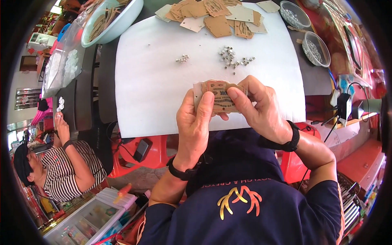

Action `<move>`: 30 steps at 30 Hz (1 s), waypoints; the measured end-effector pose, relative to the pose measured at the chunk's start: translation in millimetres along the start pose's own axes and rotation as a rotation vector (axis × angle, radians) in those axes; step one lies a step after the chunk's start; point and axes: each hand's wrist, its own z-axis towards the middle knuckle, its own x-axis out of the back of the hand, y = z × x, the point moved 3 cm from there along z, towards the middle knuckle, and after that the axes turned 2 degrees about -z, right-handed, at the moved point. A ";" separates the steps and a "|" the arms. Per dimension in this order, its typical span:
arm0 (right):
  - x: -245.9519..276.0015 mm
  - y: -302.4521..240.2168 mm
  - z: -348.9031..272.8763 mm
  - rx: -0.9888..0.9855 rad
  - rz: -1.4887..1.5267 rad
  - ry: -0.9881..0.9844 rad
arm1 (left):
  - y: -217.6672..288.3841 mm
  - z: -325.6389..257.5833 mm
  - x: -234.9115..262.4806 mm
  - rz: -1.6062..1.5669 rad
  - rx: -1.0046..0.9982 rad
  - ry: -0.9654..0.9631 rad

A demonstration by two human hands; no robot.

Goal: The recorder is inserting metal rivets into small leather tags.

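In front of my chest, over the near edge of the white sheet (155,98), I hold a small brown printed card (220,97) with both hands. It has ragged edges and a hole near its lower edge; a paler piece shows at its left. My left hand (195,118) grips the left side, thumb on top. At the upper right corner my right hand (263,106) pinches the card between thumb and fingers. Beyond my hands lie a small cluster of metal caps (183,59) and a wider scatter of metal caps (233,59).
Loose brown and white cards (216,24) are heaped at the far edge. Clear bowls of metal bits (314,51) stand far right. A pale basin (130,22) holds brown strips at far left. A person in a striped shirt (67,169) handles white pieces at left.
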 end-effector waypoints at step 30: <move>-53.4 12.9 169.4 0.343 -0.608 -0.497 | 0.4 -8.0 64.6 0.064 0.092 0.064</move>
